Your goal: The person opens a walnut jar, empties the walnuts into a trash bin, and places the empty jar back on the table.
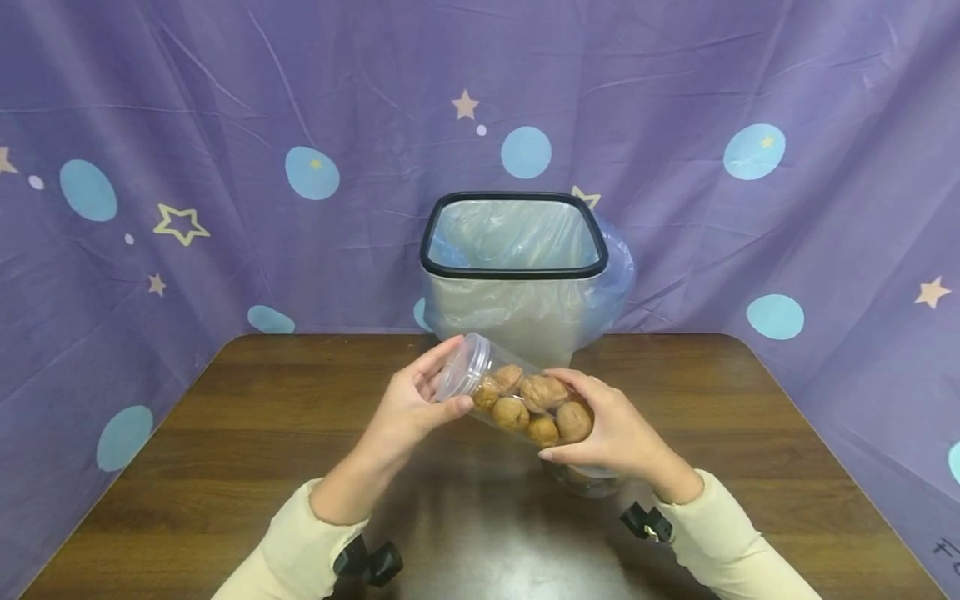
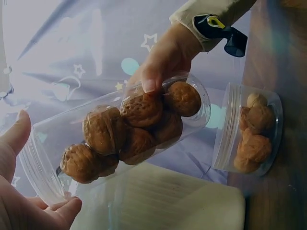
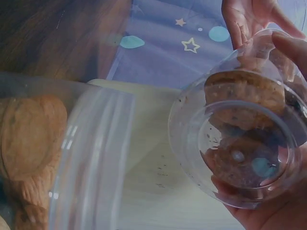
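A clear jar of walnuts point(image 1: 511, 413) is held tilted above the table, its lidded end up to the left. My left hand point(image 1: 408, 404) grips the lid point(image 1: 463, 367) between thumb and fingers. Around the jar's base end curls my right hand point(image 1: 618, 429). In the left wrist view the walnuts point(image 2: 103, 129) show through the clear wall, with the right hand point(image 2: 165, 60) gripping the far end. A second clear jar point(image 2: 230, 127) with walnuts stands on the table, mostly hidden below the right hand in the head view.
A bin point(image 1: 510, 312) with a black rim point(image 1: 517, 273) and a clear bluish bag stands at the table's back edge. Behind the wooden table point(image 1: 300, 433) hangs a purple curtain point(image 1: 375, 108) with stars and blue dots.
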Demonstrator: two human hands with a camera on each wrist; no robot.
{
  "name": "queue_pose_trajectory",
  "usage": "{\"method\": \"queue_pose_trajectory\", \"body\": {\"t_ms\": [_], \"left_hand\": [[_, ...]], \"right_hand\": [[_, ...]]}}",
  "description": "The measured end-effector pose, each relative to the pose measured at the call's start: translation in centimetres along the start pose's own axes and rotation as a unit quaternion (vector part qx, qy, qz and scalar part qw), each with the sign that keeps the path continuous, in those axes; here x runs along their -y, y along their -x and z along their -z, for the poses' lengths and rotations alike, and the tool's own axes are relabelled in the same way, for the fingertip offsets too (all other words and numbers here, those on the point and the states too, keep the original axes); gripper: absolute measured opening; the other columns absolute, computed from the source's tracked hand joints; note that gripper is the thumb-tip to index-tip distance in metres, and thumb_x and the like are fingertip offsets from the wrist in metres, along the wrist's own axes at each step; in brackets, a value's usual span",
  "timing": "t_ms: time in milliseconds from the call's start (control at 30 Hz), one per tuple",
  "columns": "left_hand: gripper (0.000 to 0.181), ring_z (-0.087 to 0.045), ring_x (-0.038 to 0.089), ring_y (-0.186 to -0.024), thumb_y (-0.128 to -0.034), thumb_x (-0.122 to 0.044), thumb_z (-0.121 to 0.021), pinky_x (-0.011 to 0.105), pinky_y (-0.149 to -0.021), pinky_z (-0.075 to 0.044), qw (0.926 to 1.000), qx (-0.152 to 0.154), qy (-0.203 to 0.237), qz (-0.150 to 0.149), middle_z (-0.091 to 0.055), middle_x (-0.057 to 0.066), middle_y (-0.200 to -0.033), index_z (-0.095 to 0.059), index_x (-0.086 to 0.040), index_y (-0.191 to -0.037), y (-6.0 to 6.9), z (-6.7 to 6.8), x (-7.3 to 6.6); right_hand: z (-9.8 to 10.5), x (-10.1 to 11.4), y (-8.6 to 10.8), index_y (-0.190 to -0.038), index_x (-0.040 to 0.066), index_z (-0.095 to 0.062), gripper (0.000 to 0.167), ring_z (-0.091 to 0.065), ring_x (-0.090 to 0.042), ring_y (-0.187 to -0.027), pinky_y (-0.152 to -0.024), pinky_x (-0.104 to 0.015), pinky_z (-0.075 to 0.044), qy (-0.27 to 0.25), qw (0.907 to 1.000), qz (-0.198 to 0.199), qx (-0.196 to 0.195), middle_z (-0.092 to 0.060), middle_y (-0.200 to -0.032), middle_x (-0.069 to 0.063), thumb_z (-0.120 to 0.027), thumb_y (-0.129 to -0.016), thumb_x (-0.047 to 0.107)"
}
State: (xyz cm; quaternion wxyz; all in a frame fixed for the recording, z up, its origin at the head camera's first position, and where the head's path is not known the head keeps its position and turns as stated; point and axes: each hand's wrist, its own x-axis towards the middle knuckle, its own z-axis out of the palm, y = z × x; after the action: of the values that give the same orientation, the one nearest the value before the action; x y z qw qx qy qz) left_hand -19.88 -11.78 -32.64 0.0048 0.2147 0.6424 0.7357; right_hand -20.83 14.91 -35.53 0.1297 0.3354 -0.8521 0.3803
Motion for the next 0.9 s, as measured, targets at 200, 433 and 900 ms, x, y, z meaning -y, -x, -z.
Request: {"method": "queue_pose_trajectory", "body": {"t_ms": [200, 433, 900], "left_hand": [[0.109, -0.05, 0.007, -0.12, -0.067, -0.04, -0.082, 0.021, -0.099, -0.04, 0.9974, 0.05, 0.029, -0.042, -0.024, 0.032, -0.147, -0.023, 0.012, -0.143, -0.2, 0.6, 0.3], [0.107, -0.034, 0.015, -0.136, -0.0719, -0.039, -0.079, 0.025, -0.11, -0.028, 0.9792, 0.145, 0.016, -0.142, -0.027, 0.023, -0.15, -0.018, 0.005, -0.147, -1.5, 2.4, 1.3], [0.105, -0.02, 0.023, -0.142, -0.074, -0.029, -0.08, 0.032, -0.114, -0.02, 0.9197, 0.309, 0.004, -0.242, -0.023, 0.012, -0.155, -0.014, 0.01, -0.146, -2.4, 4.0, 1.8]], "right_hand": [[0.1, -0.2, 0.2, -0.131, 0.019, -0.05, 0.083, -0.061, -0.01, -0.094, -0.079, -0.029, -0.052, -0.03, 0.9995, -0.009, 0.008, -0.063, -0.113, 0.004, -0.089, -0.059, 0.034], [0.4, -0.5, 0.3, -0.131, 0.017, -0.049, 0.081, -0.062, -0.011, -0.092, -0.078, -0.028, -0.052, -0.055, 0.9978, -0.01, 0.035, -0.064, -0.111, 0.003, -0.088, -0.062, 0.034], [0.5, -0.6, 0.4, -0.128, 0.015, -0.052, 0.079, -0.059, -0.008, -0.091, -0.079, -0.027, -0.049, -0.069, 0.9909, 0.025, 0.113, -0.064, -0.107, 0.007, -0.087, -0.06, 0.033]]}}
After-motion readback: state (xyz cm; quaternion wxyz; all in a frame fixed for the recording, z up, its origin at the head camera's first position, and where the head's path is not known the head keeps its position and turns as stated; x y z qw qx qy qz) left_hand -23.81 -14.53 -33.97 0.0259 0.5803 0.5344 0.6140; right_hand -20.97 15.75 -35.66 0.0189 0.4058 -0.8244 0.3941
